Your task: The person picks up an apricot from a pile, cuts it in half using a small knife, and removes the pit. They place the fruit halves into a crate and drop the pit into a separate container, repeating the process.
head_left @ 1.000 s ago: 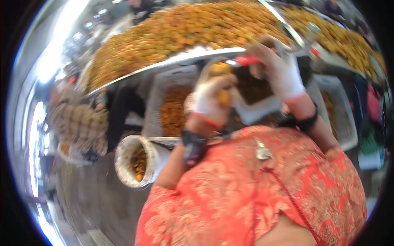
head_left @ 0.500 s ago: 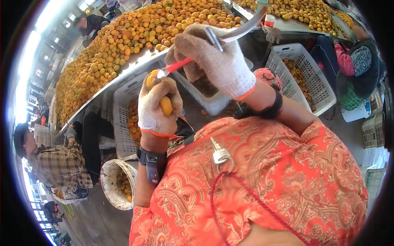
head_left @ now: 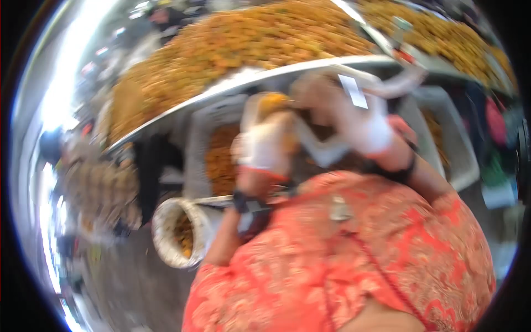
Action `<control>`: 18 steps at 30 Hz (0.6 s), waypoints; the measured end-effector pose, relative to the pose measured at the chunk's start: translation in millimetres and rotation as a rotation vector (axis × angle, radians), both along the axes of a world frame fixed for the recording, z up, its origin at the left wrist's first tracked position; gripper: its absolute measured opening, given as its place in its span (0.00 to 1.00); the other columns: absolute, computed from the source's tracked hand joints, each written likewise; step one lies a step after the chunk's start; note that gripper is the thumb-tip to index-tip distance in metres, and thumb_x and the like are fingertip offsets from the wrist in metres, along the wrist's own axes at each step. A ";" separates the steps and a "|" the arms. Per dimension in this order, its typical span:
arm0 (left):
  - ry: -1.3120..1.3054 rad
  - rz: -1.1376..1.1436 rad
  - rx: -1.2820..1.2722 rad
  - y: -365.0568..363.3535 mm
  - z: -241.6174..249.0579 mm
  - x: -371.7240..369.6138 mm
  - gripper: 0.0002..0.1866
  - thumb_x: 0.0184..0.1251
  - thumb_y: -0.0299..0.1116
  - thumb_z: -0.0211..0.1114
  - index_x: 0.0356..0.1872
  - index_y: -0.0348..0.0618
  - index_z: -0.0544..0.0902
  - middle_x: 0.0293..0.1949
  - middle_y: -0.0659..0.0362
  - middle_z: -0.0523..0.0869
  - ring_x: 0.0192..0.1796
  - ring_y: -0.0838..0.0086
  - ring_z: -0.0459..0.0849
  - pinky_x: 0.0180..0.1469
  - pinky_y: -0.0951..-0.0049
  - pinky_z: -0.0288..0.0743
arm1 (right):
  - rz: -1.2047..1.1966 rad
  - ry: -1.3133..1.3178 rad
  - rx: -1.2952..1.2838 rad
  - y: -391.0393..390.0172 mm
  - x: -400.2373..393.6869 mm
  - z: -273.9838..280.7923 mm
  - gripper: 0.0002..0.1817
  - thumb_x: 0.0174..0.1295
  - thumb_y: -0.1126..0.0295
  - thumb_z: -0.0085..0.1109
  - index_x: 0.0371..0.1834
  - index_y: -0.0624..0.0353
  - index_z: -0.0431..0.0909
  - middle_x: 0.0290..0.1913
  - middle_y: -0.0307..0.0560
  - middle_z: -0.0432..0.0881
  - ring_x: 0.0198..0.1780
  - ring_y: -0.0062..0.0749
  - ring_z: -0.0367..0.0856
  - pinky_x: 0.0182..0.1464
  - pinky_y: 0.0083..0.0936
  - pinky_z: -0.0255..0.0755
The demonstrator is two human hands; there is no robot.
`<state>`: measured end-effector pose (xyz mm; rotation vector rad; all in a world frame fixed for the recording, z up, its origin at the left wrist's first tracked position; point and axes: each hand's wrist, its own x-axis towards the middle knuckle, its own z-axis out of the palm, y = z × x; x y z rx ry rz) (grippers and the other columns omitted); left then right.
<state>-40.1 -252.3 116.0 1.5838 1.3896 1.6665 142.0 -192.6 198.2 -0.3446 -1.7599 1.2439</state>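
Note:
Motion blurs the whole view. My left hand (head_left: 268,144), in a pale work glove with an orange cuff, is closed around an orange-yellow apricot (head_left: 274,102), which shows at the top of its fingers. Close on the right, my right hand (head_left: 340,108), gloved the same way, has its fingers curled in toward the fruit. The red-handled knife it gripped a moment ago is lost in the blur; a bright pale strip (head_left: 353,91) shows over the back of this glove. Both hands are in front of the table edge, above the crates.
A long table (head_left: 238,76) bears a large heap of apricots (head_left: 249,36). Below are a left crate (head_left: 196,157) of orange pieces and a right crate (head_left: 462,152). A white bucket (head_left: 160,229) with fruit stands at lower left. A person in a checked shirt (head_left: 102,180) sits at left.
The view has swung, so the scene sits farther right and is smeared. My right hand is a little lower beside the left. The knife's red handle no longer shows clearly.

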 end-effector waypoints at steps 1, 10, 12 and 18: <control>-0.276 -0.072 -0.108 1.2 2.0 2.7 0.11 0.67 0.28 0.61 0.49 0.49 0.77 0.32 0.61 0.80 0.28 0.74 0.81 0.21 0.72 0.75 | -0.305 -0.146 0.895 25.6 -1.4 -17.2 0.07 0.70 0.71 0.54 0.40 0.57 0.82 0.31 0.38 0.82 0.33 0.19 0.80 0.35 0.22 0.74; -0.776 -0.129 -0.250 2.4 51.2 29.9 0.20 0.61 0.21 0.59 0.54 0.47 0.71 0.33 0.62 0.77 0.23 0.79 0.75 0.15 0.78 0.63 | -0.083 0.181 -0.179 10.4 -13.6 6.8 0.16 0.75 0.65 0.49 0.28 0.61 0.75 0.27 0.45 0.83 0.16 0.14 0.67 0.18 0.14 0.58; -0.813 -0.134 -0.274 -1.7 48.4 31.4 0.20 0.62 0.21 0.59 0.55 0.47 0.70 0.33 0.62 0.76 0.23 0.79 0.76 0.15 0.78 0.63 | -0.047 0.228 -0.295 12.2 -12.2 1.9 0.17 0.76 0.61 0.50 0.27 0.57 0.71 0.28 0.47 0.83 0.16 0.16 0.67 0.18 0.15 0.58; -0.903 -0.215 -0.262 -1.1 48.5 33.0 0.19 0.65 0.25 0.61 0.55 0.47 0.70 0.31 0.62 0.75 0.22 0.79 0.75 0.16 0.78 0.64 | -0.055 0.327 -0.446 17.4 -13.6 2.3 0.18 0.75 0.59 0.51 0.26 0.54 0.70 0.27 0.46 0.82 0.17 0.17 0.67 0.17 0.15 0.57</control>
